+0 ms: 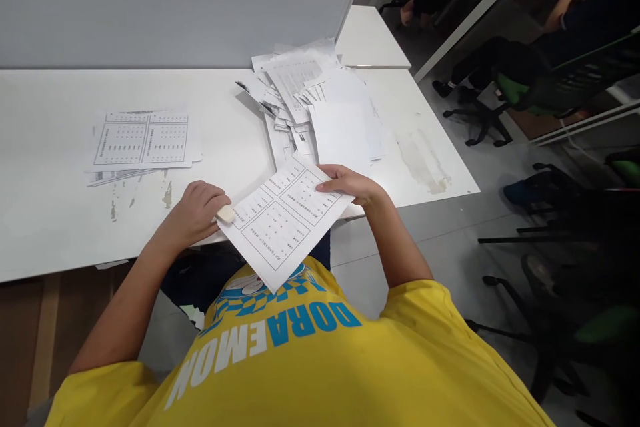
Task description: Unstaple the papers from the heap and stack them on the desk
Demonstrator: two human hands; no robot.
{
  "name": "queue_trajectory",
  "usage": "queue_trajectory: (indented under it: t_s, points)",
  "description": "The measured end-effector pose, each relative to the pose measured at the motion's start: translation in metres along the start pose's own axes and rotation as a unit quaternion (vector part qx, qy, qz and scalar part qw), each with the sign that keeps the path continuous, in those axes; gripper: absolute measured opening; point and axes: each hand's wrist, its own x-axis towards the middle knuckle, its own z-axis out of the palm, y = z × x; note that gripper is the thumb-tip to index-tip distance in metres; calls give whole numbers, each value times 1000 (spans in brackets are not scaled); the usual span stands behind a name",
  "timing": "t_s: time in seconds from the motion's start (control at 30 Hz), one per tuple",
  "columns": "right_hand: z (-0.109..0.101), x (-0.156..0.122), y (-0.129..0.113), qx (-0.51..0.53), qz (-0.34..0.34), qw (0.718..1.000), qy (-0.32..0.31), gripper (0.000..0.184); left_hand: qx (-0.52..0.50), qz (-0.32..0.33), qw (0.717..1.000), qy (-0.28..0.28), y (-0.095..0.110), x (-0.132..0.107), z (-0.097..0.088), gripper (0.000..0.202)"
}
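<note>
A printed sheet (pixel 277 221) with boxed blocks of text is held tilted over the table's front edge, above my lap. My right hand (pixel 347 185) grips its upper right side, thumb on top and the other fingers mostly underneath. At the left corner, my left hand (pixel 197 212) is closed with curled fingers, pinching the sheet's edge. A small cream-coloured piece (pixel 227 214) shows at the left thumb's tip; whether it is a thumb cover or a separate object is unclear. Beyond the sheet lies a messy heap of loose papers (pixel 343 127).
A neater paper stack (pixel 143 140) lies at the left on the white table (pixel 45 167). A grey partition (pixel 175 7) rises along the back. To the right are office chairs (pixel 500 100) and a seated person (pixel 580 47) at another desk.
</note>
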Motion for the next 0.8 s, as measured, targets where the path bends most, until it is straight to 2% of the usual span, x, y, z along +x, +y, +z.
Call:
queue_trajectory:
  t_s: [0.2, 0.33, 0.47, 0.57, 0.67, 0.73, 0.8]
  points:
    - [-6, 2, 7, 45, -4, 999, 9, 49, 1, 17, 1000, -24, 3, -2, 5, 18]
    - [-7, 3, 9, 69, 3, 998, 7, 49, 5, 36, 999, -20, 9, 0, -5, 22]
    - [-8, 4, 11, 80, 2, 997, -6, 48, 11, 17, 999, -43, 16, 3, -15, 21]
    - [-9, 5, 12, 83, -2, 996, -16, 49, 8, 26, 1000, -4, 21, 4, -17, 21]
    - [-9, 5, 13, 86, -10, 996, -26, 48, 0, 49, 997, 64, 26, 2, -20, 18]
    - [-6, 6, 14, 89, -15, 995, -40, 48, 20, 65, 991, 113, 30, -1, -24, 18]
    - [-2, 7, 13, 95, -20, 993, -62, 49, 52, 66, 987, 138, 34, -4, -30, 19]
